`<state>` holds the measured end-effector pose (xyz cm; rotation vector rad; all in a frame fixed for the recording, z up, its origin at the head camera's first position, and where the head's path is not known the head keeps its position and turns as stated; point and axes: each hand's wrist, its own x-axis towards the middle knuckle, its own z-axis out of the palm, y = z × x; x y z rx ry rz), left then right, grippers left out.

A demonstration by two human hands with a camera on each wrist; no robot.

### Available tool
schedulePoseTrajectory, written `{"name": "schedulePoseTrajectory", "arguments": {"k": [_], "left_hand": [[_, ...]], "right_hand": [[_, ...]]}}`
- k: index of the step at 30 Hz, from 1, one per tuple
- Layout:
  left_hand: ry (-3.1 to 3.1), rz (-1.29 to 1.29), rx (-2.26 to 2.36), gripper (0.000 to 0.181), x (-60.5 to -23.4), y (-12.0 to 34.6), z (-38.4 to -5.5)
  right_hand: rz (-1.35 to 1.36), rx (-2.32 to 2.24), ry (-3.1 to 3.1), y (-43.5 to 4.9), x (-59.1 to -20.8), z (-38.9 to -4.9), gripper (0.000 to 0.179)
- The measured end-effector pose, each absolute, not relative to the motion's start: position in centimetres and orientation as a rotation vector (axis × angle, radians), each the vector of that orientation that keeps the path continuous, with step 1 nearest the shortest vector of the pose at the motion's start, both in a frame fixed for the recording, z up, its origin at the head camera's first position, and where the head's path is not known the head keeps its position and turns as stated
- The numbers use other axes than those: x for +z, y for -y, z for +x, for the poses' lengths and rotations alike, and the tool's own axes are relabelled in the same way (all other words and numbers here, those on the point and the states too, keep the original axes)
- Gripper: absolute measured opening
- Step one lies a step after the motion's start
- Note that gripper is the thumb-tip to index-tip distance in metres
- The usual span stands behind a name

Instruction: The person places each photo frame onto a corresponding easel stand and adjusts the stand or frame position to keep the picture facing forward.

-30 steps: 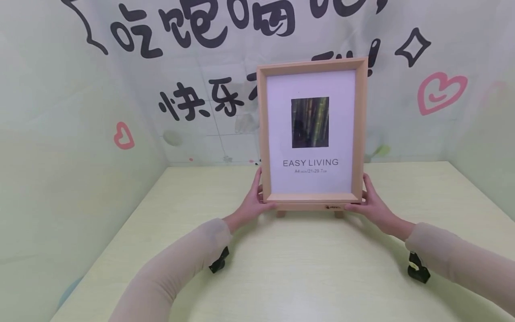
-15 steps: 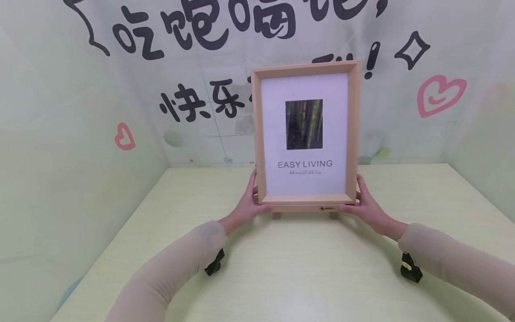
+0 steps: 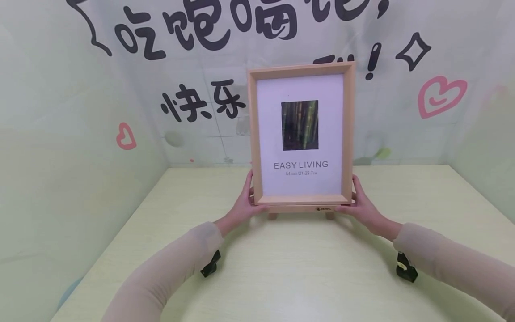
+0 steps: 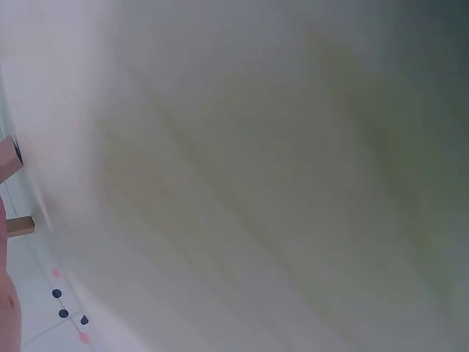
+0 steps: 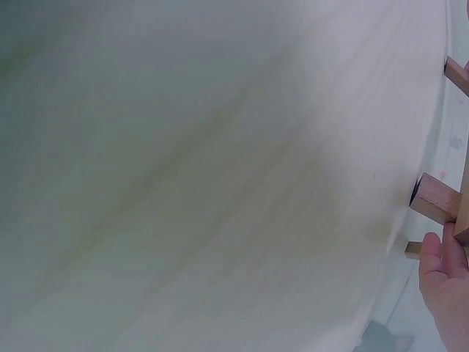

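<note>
A light wooden picture frame stands upright, leaning slightly back, on the front ledge of a small wooden easel. Inside it is a white sheet with a bamboo photo and the words "EASY LIVING". My left hand grips the easel at the frame's lower left corner, thumb along the ledge, other fingers up the side. At the lower right corner my right hand holds it the same way. Below the ledge, two short front legs show; the right wrist view has a leg close over the tabletop.
The pale wood-grain table spreads in front of and beside the easel. Close behind hangs a white wall cloth with black lettering and pink hearts. Pale side walls bound the table left and right. A black wrist camera hangs under the right sleeve.
The frame and easel have slid a little to the left, with both hands moving along. The grip at the two lower corners looks the same.
</note>
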<state>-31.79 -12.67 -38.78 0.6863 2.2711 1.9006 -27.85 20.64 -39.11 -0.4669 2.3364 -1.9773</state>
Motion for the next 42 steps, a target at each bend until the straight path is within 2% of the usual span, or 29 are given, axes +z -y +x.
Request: {"name": "schedulePoseTrajectory", "arguments": {"k": [42], "left_hand": [[-2.243, 0.708, 1.904, 0.111, -38.5, 14.5, -30.9]], "right_hand": [[-0.466, -1.935, -2.342, -19.2, -39.4, -27.7, 0.095]]}}
